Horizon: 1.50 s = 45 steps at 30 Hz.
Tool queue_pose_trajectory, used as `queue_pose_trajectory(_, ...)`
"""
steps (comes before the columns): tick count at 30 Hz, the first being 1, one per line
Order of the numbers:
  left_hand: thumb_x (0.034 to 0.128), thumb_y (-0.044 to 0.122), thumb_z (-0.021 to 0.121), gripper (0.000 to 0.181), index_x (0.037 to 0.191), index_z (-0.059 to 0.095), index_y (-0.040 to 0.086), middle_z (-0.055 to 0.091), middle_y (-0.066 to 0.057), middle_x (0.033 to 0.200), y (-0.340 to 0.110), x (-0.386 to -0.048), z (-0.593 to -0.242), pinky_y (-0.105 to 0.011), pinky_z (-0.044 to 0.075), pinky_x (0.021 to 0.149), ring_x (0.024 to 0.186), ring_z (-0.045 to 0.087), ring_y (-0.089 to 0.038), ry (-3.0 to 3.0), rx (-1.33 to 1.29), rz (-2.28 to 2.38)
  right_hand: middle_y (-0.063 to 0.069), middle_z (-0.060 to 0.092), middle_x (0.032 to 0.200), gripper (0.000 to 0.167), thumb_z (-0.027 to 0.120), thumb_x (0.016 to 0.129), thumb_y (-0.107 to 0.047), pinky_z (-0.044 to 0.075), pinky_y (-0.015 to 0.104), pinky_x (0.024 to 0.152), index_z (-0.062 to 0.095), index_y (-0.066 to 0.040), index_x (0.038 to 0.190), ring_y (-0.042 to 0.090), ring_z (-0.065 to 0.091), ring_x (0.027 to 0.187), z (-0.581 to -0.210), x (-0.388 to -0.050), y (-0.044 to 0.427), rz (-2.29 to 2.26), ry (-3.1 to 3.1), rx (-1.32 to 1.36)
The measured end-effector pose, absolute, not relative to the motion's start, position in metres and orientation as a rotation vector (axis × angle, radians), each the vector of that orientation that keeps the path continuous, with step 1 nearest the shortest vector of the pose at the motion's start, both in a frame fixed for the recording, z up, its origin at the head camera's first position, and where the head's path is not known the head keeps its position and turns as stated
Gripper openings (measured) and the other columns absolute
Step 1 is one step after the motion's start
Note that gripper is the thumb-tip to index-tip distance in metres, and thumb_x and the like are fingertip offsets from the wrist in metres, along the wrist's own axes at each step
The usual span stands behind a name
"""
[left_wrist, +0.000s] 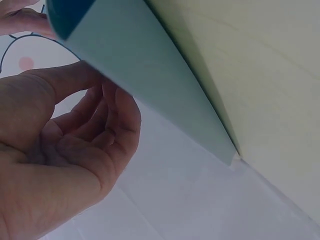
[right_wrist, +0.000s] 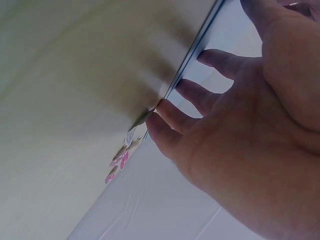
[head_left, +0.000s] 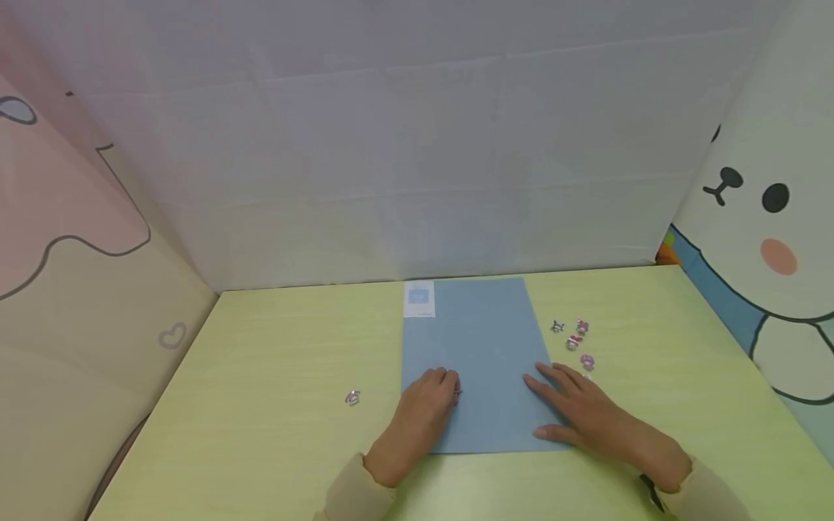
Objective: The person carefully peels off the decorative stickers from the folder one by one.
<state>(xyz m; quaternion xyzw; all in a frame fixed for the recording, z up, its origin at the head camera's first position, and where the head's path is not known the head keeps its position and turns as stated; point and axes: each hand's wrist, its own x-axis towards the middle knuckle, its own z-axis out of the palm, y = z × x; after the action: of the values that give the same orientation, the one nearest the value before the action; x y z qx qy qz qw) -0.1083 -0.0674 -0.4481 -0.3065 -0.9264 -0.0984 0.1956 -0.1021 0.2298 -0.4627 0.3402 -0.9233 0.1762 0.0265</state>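
"Where do we see the blue sheet (head_left: pixel 482 340)?"

"We see it flat on the yellow table (head_left: pixel 280 362), under both hands, a white label (head_left: pixel 419 310) at its far left corner."

"And the grip?"

"We find the left hand (head_left: pixel 420 412) with curled fingers, pinching a small pinkish piece (head_left: pixel 458 392), mostly hidden from us. The right hand (head_left: pixel 586 416) is spread wide, fingertips on the sheet's right side."

"Anything nearby?"

"We spot little character figures (head_left: pixel 573 343) just beyond the right hand, and one loose figure (head_left: pixel 352 397) left of the sheet."
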Motion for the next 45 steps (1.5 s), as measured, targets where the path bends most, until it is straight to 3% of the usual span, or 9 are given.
queue_pose_trajectory(12,0.0847,0.008,0.082,0.022,0.085,0.06,0.008,0.056,-0.001,0.075,-0.07,-0.11,-0.449,-0.024,0.046,0.057,0.067,0.055,-0.016,-2.58,-0.848,-0.307,0.025,0.047,0.15,0.075,0.071,0.092,-0.05,0.043,0.068,0.097,0.053,-0.003,0.148,0.051,0.045,0.133,-0.462,-0.102,0.23,0.55,-2.862,1.054)
queue_pose_trajectory(29,0.087,0.0,0.079,0.018,0.093,0.063,0.006,0.059,-0.005,0.083,-0.089,-0.114,-0.445,-0.029,0.055,0.065,0.077,0.061,-0.018,-2.577,-0.764,-0.423,0.025,0.048,0.148,0.075,0.069,0.093,-0.052,0.045,0.066,0.095,0.054,-0.002,0.146,0.051,0.047,0.131,-0.465,-0.101,0.231,0.529,-2.79,1.073)
queue_pose_trajectory(45,0.0877,-0.003,0.076,0.017,0.092,0.061,0.004,0.057,-0.005,0.083,-0.108,-0.119,-0.446,-0.031,0.053,0.06,0.075,0.058,-0.019,-2.53,-0.691,-0.486,0.024,0.046,0.151,0.075,0.073,0.092,-0.047,0.041,0.069,0.099,0.051,-0.003,0.149,0.052,0.043,0.135,-0.462,-0.101,0.23,0.574,-2.871,1.05)
